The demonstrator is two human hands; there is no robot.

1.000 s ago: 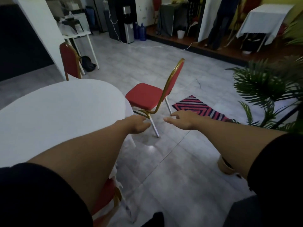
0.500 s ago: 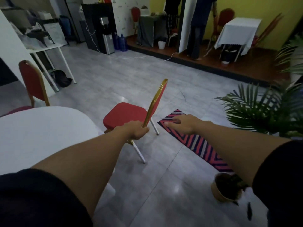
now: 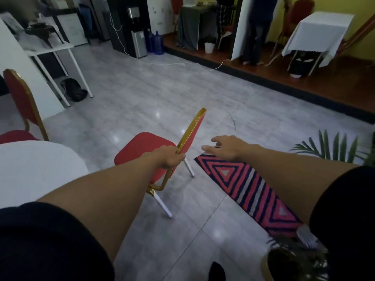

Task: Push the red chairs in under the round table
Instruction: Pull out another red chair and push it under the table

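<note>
A red chair [image 3: 142, 148] with a gold frame and white legs stands just right of the round white table [image 3: 34, 169], its seat facing the table. My left hand [image 3: 169, 158] is closed around the lower gold edge of its backrest. My right hand [image 3: 227, 148] hovers open to the right of the backrest, fingers spread, touching nothing. A second red chair [image 3: 19, 102] stands at the table's far left side, its seat partly hidden behind the tabletop.
A striped red and dark rug [image 3: 249, 187] lies on the tiles right of the chair. A potted palm [image 3: 284, 262] sits at the lower right. A white desk [image 3: 67, 55] with a black bag [image 3: 74, 89] beneath stands behind; a person [image 3: 257, 29] stands on the raised wooden floor.
The view has moved closer to the chair. My left hand has gone from reaching to gripping the backrest's gold edge. My right hand has lifted and spread beside the backrest.
</note>
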